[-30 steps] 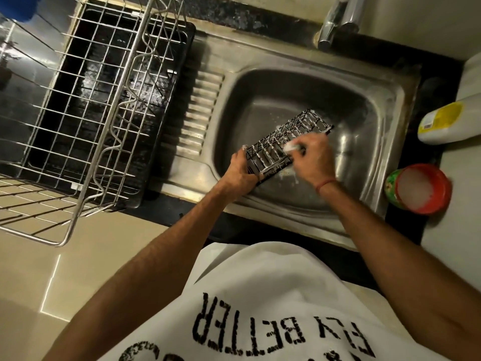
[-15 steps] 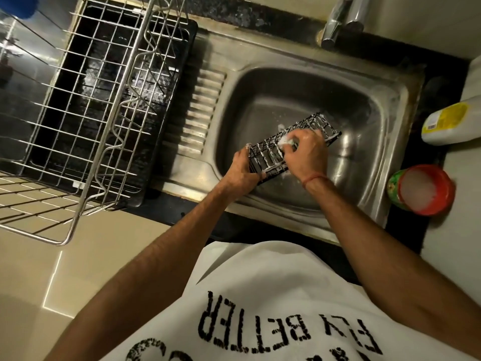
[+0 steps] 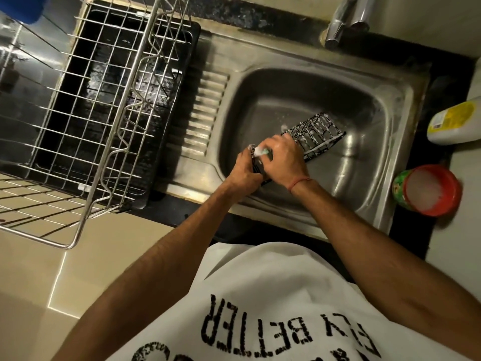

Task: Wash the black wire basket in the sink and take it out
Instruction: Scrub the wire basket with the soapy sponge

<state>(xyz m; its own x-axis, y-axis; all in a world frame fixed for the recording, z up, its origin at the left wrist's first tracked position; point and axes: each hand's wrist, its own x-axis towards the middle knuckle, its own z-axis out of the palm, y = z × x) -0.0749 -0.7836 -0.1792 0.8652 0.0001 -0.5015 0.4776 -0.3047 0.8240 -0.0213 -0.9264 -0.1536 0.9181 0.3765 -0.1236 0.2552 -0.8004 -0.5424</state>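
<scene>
Down in the steel sink [image 3: 385, 142], the black wire basket [image 3: 316, 135] lay tipped on its side, soapy, with its long side running from about eight o'clock, by the hands, up to about two o'clock. The left hand [image 3: 243, 170] had its fingers curled round the near end of the basket and held it steady. The right hand [image 3: 282, 160] was on top of the same end, and its fingers pinched a small pale scrubber [image 3: 260, 151] against the wires. So both hands sat at the near end, and the far end stuck out past the right hand toward two o'clock, with white foam on it. I think the scrubbing was only partly done, and the rinse and the lift out were not done yet. To reach the rest, the right hand would need to slide toward two o'clock along the long side. The tap [image 3: 343, 20] stood at twelve o'clock, and a steel dish rack [image 3: 109, 121] sat at ten o'clock.
</scene>
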